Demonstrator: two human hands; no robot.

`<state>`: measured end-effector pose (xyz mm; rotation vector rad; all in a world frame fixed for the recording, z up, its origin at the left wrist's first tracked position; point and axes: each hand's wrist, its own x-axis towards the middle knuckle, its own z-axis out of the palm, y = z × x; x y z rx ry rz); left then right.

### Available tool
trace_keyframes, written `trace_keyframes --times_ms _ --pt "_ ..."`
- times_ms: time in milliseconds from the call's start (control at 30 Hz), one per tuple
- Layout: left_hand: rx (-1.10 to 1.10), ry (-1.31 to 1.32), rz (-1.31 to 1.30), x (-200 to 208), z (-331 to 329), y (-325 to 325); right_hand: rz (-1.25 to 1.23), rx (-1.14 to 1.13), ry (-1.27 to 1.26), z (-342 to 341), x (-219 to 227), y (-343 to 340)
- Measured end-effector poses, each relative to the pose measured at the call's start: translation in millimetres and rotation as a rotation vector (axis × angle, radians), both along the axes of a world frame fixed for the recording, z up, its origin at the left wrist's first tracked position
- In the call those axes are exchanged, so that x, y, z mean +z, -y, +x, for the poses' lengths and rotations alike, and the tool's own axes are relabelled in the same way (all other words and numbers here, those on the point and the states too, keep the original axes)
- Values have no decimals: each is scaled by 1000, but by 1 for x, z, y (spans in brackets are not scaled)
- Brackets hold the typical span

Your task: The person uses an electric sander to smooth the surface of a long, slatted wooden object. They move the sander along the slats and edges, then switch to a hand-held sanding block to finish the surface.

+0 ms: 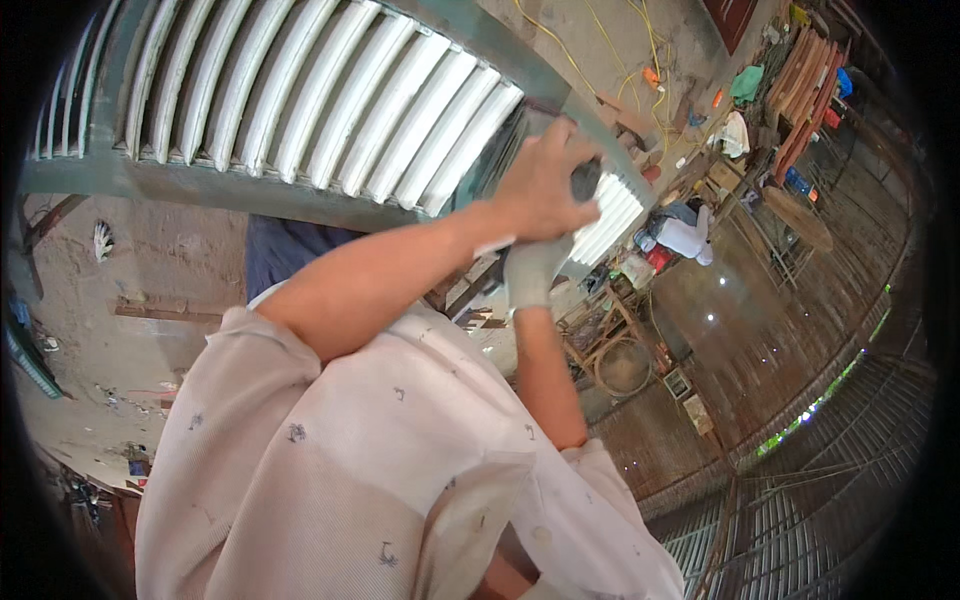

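Observation:
A green shutter frame [330,202] with a row of pale curved slats [300,90] stretches across the upper left in front of me. My bare left hand [545,185] is over the panel's right part, its thumb and fingers curled about a small dark patch or object [586,178] too unclear to name. Just below it, my right hand [535,272] wears a whitish glove and reaches up close against the left hand. The right fingers are mostly hidden behind the left hand, so their grip does not show.
More white slats [612,215] continue right of my hands. Beyond are a person in white [685,235] crouching, stacked reddish boards [805,95], yellow cable [655,50] on the dusty floor, and a wooden frame with a round hoop [622,365]. A wooden strip [165,309] lies at left.

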<state>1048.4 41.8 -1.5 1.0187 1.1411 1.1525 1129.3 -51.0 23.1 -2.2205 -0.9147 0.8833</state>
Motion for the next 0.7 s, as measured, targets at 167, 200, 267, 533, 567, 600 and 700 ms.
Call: trace_keyframes --times_ms 167,200,267,533,567,600,700 --pt "3 16 -28 11 -2 -64 -276 488 475 40 -9 -67" --pt "26 -10 -19 12 -2 -68 -294 618 526 64 -22 -65" --pt "5 0 -40 10 -4 -57 -267 574 394 64 -26 -56" --pt "-105 9 -32 12 -17 37 -150 374 217 22 -9 50" --pt "-93 16 -19 11 -16 37 -151 369 213 25 -9 50" --pt "-95 22 -43 13 -17 33 -157 364 200 26 -8 45" --pt "-57 55 -11 3 -6 1 -167 336 120 35 -9 9"
